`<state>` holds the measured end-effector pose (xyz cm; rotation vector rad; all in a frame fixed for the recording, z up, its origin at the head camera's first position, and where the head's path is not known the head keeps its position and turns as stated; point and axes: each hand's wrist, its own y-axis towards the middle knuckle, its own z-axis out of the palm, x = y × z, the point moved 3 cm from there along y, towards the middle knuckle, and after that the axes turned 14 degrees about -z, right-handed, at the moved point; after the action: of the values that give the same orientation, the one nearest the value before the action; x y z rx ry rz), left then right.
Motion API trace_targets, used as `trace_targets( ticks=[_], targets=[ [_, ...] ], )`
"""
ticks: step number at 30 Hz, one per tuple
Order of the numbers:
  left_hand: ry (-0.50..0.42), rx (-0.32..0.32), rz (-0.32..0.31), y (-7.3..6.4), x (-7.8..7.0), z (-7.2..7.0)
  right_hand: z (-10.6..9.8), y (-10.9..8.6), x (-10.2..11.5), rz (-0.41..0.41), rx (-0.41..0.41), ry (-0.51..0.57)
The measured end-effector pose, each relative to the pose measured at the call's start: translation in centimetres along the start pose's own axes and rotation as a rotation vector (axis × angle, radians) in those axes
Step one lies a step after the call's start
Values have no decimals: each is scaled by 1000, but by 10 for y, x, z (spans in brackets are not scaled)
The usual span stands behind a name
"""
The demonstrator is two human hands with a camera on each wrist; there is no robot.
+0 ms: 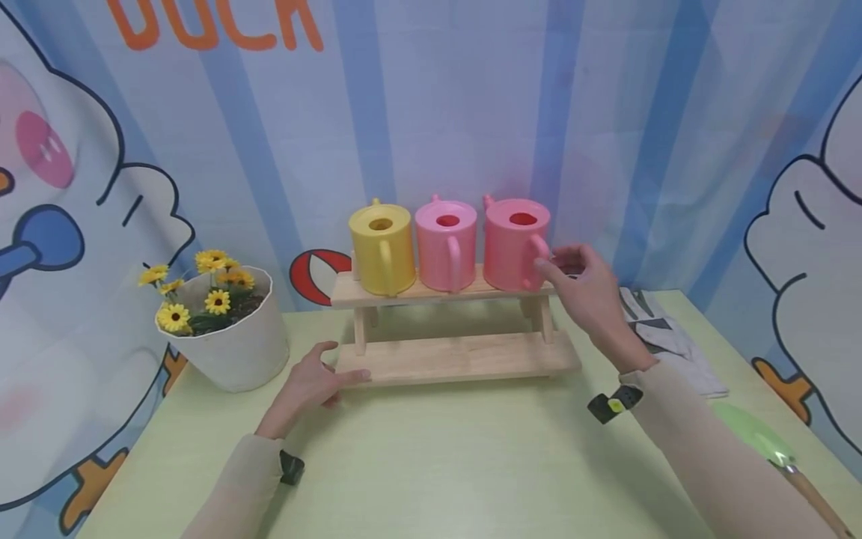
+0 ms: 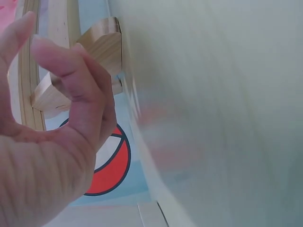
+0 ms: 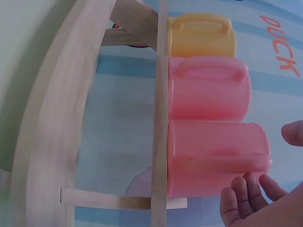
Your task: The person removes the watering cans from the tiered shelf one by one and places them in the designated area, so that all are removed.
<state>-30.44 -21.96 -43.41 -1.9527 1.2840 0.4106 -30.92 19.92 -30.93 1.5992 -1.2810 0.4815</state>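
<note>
Three toy watering cans stand in a row on the upper board of a two-tier wooden stand (image 1: 458, 361): a yellow watering can (image 1: 393, 254), a pink watering can (image 1: 438, 258) and a deeper pink watering can (image 1: 505, 254). Their handles face forward. My right hand (image 1: 586, 288) is at the right-hand can, fingertips close to its handle (image 3: 227, 163); in the right wrist view the thumb stands apart from the bent fingers. At the left end of the lower board is my left hand (image 1: 316, 382), its thumb over the board in the head view and its fingers (image 2: 87, 101) loosely bent.
A white pot (image 1: 236, 352) of yellow flowers stands on the left of the table (image 1: 438, 464). Behind my right hand lies a folded cloth (image 1: 673, 348), with a green trowel (image 1: 750, 434) nearer on the right. A printed curtain (image 1: 458, 97) hangs behind the stand.
</note>
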Motion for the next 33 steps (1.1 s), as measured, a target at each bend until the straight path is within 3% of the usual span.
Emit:
trace_targets(
  ticks=[4,14,26,33],
  targets=[
    [-19,18,19,1,0,0,5,11,2,5,10,-2],
    [-62,73,39,3,-2,1,14,23,6,109,-3,52],
    [-68,61,57,6,-2,6,26,37,6,155,38,139],
    [-71,60,27,7,-3,5,30,40,6,141,64,191]
  ],
)
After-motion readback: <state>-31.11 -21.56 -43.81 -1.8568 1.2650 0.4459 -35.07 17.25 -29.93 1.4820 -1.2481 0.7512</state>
